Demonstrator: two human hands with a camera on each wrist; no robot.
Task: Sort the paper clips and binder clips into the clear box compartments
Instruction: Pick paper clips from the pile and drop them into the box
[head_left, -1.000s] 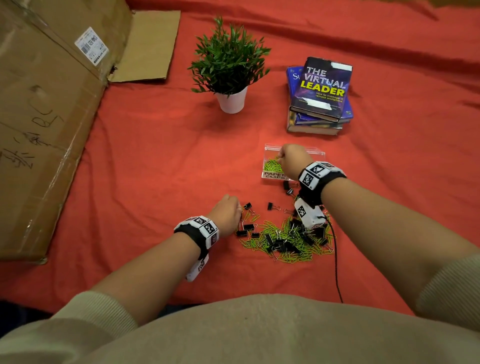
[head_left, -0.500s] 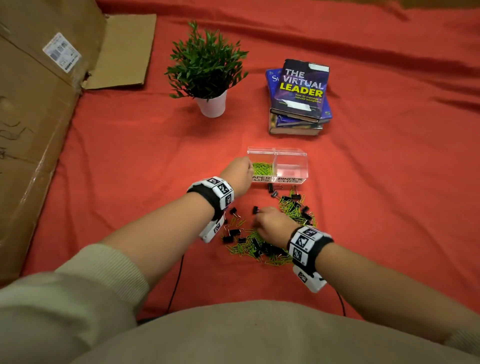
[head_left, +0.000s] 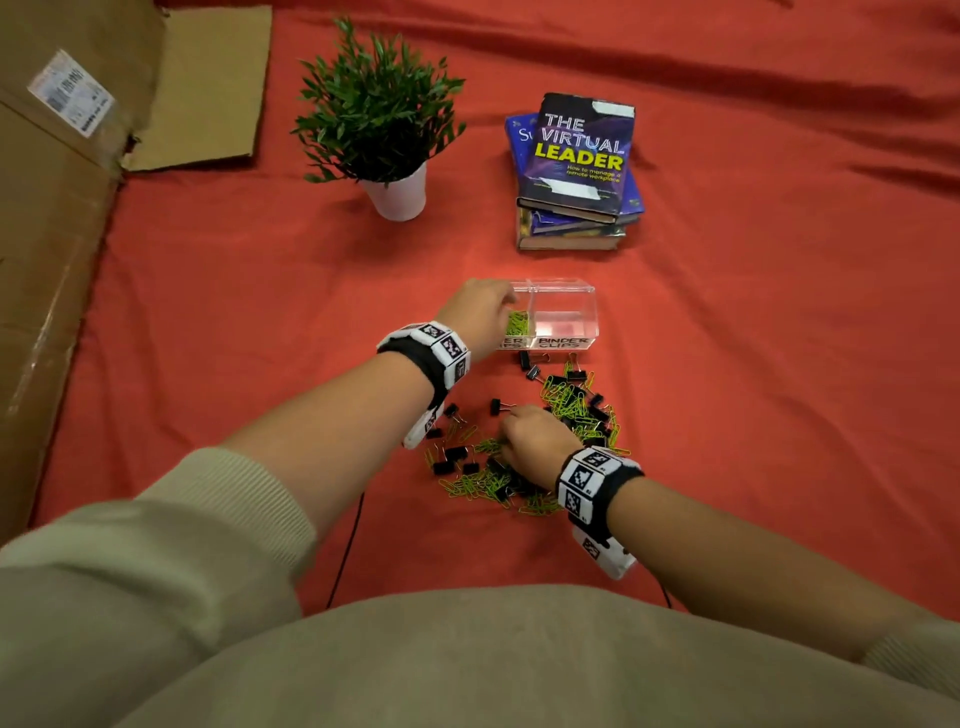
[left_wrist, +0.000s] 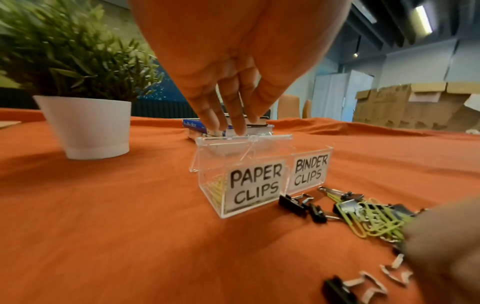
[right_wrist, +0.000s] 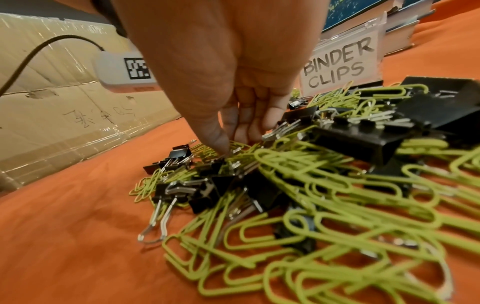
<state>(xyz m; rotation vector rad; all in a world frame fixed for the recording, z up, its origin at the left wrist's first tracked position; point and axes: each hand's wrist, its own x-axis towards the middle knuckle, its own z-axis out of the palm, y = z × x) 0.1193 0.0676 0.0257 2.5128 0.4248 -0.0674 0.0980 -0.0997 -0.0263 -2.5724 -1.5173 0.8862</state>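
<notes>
On clear box (left_wrist: 207, 164) labels "PAPER CLIPS", "BINDER CLIPS" — left hand (head_left: 480, 317) fingers straight, right hand (head_left: 535, 441) grip unclear.

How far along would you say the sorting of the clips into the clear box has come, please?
Early days. Done: some green paper clips lie in the clear plastic box's "PAPER CLIPS" compartment; the "BINDER CLIPS" compartment looks empty. In hand: the left hand is over the paper-clip side, and the right hand picks at the mixed pile. Left: most green clips and all visible black binder clips on the red cloth.
</notes>
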